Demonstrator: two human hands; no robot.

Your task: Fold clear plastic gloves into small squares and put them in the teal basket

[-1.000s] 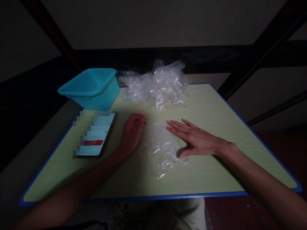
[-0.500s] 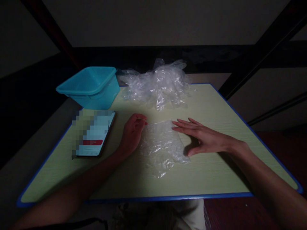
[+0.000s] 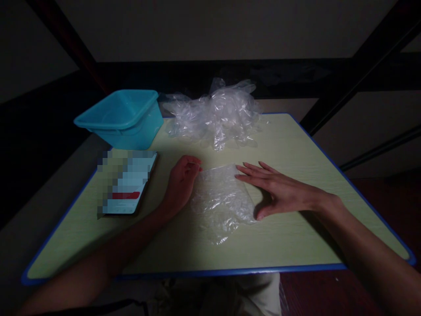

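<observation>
A thin, crinkled clear plastic sheet (image 3: pixel 223 197) lies spread on the table in front of me; whether it is a bag, a glove or plain film I cannot make out. At its upper left corner my left hand (image 3: pixel 182 182) is closed, fingers curled in a pinch on the plastic's edge. My right hand (image 3: pixel 274 188) lies along the sheet's right side with its fingers stretched out and spread. Its index fingertip is at the upper right corner and its thumb at the lower right edge.
A loose heap of clear crinkled plastic pieces (image 3: pixel 219 116) lies at the back of the table (image 3: pixel 296 245), which has a blue rim. To the left stand a turquoise plastic basin (image 3: pixel 131 136) and, nearer me, a phone (image 3: pixel 126 204) with its screen lit, partly pixelated.
My right thumb has slid slightly down along the sheet's edge. The left hand and the plastic are almost unchanged; the camera view has shifted a little.
</observation>
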